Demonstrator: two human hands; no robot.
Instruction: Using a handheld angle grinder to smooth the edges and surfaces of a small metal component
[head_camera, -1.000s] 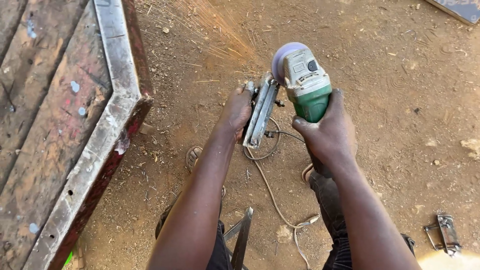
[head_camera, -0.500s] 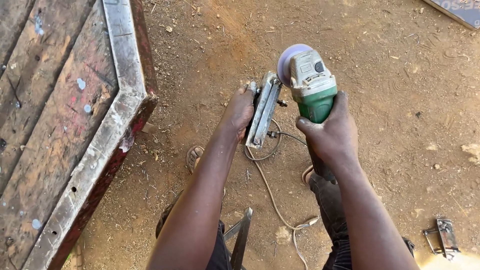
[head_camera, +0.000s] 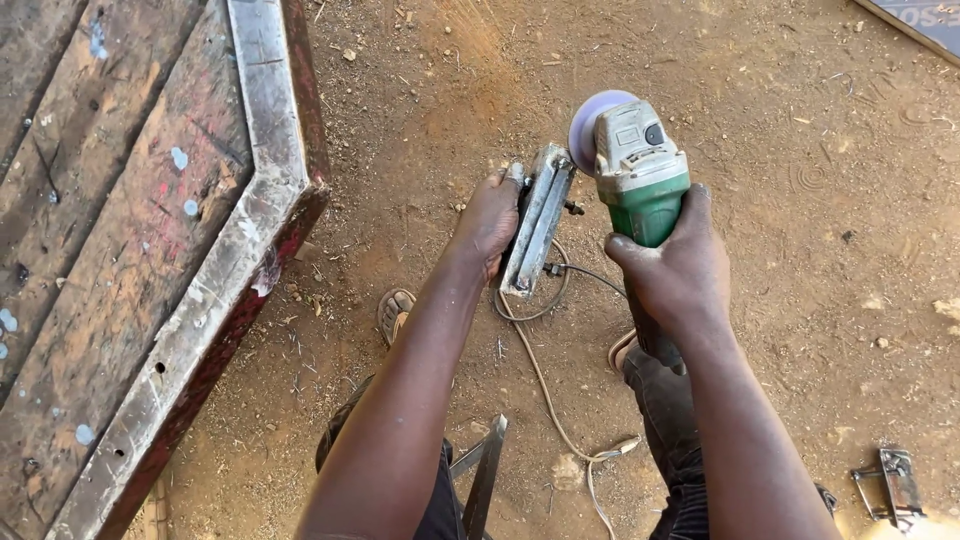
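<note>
Green plastic and pale grey casing make up the angle grinder (head_camera: 637, 165), and the right hand (head_camera: 672, 268) is clamped around its green body from behind, fingers wrapped under and thumb lying along the near side, a full closed grip with no gap showing. The grinder's round disc (head_camera: 590, 128) looks pale and blurred at the front, sitting just beside the upper end of a metal bracket (head_camera: 538, 222). This bracket is a short, dull silver channel-shaped piece with worn, scuffed faces and a small bolt sticking out of its right side; it stands tilted, the top end leaning away from the person. The left hand (head_camera: 490, 218) holds it from the left, the grip closed on its edge with the fingertips curled over the top end and the palm pressed to the side. Both forearms reach forward from the bottom of the view, the left almost straight, the right bent slightly inward at the wrist. Bracket and grinder are held above reddish-brown dirt ground (head_camera: 780, 200), gritty and strewn with small chips. A thin cord (head_camera: 545, 385) loops over the dirt below them. To the left lies a wooden panel (head_camera: 120, 240) with a scratched steel-angle frame, and a sandalled foot (head_camera: 394, 312) shows beside the left forearm.
</note>
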